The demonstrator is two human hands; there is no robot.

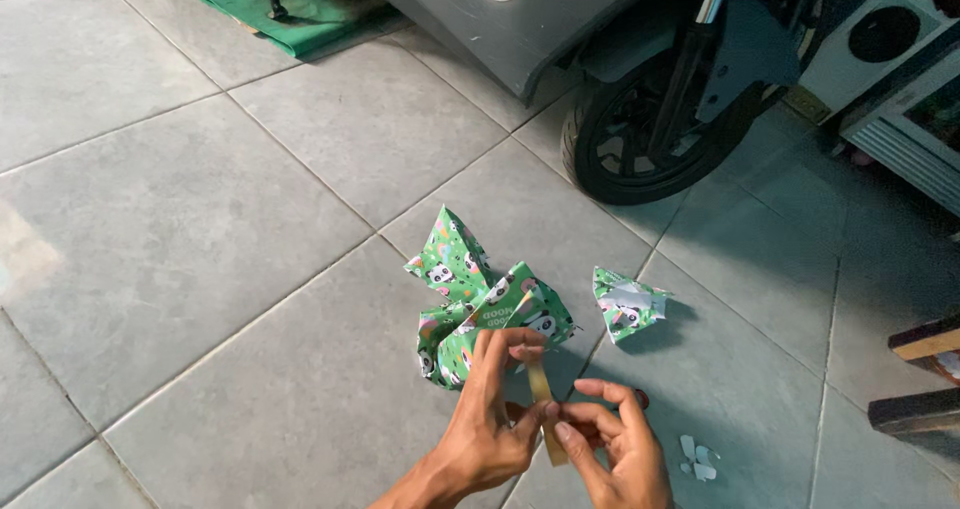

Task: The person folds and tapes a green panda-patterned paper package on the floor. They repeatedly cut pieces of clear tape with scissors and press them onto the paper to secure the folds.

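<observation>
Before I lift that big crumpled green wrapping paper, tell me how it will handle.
The green wrapping paper is thin, creased sheet, so probably very light and floppy. Its peaks stand by themselves, so it may hold shape. It would likely slide easily on the smooth tile floor.

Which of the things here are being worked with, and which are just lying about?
In hand: strip of tape, pinched between left hand and right hand; crumpled green wrapping paper just beyond them.

Lying about: smaller paper scrap, white bits, scooter wheel, green cloth.

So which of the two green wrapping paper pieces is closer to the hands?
The big crumpled wrapping paper, right above the left hand; the small torn scrap lies apart, further right.
</observation>
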